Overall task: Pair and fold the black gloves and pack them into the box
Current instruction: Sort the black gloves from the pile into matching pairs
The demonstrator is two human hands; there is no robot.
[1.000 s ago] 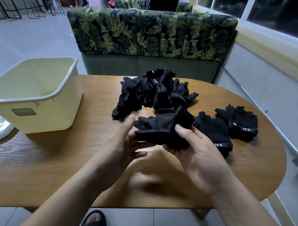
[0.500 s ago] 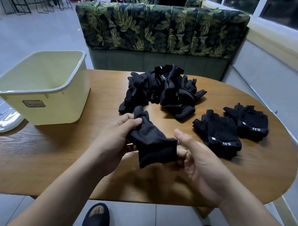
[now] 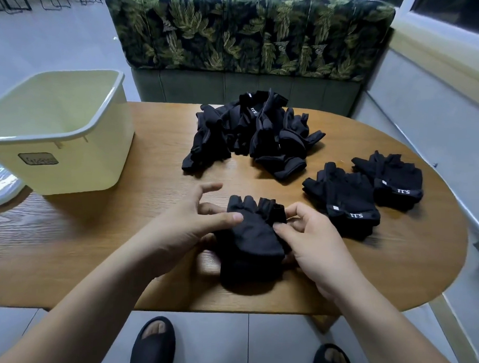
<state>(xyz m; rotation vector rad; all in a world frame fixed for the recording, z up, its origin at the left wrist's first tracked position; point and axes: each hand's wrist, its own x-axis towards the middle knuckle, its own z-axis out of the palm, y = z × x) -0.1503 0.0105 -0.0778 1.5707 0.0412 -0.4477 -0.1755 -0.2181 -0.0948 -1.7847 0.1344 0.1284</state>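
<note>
1. Two hands meet in the lower middle of the head view, both on one glove bundle (image 3: 253, 237) lying on the tabletop (image 3: 120, 244) between them; whether it is one glove or a stacked pair I cannot tell
2. The bundle's long axis runs from the bottom toward the top of the frame, cuff end low and short finger ends high
3. The left hand (image 3: 187, 225) enters from the lower left, grasping the bundle's left edge with the thumb on top and lower fingers tucked beneath; its forefinger is splayed free
4. The right hand (image 3: 315, 242) enters from the lower right, its thumb and forefinger pinching the right edge near the finger ends
5. The likely next step is a fold across that long axis, then a carry to the box (image 3: 70, 135) at the left of the frame; it stands well apart, and the left hand is the nearer
6. A loose pile (image 3: 251, 135) sits in the upper middle, with the nearer folded pair (image 3: 342, 199) just beside the right hand and the farther folded pair (image 3: 392, 179) beyond it
</note>
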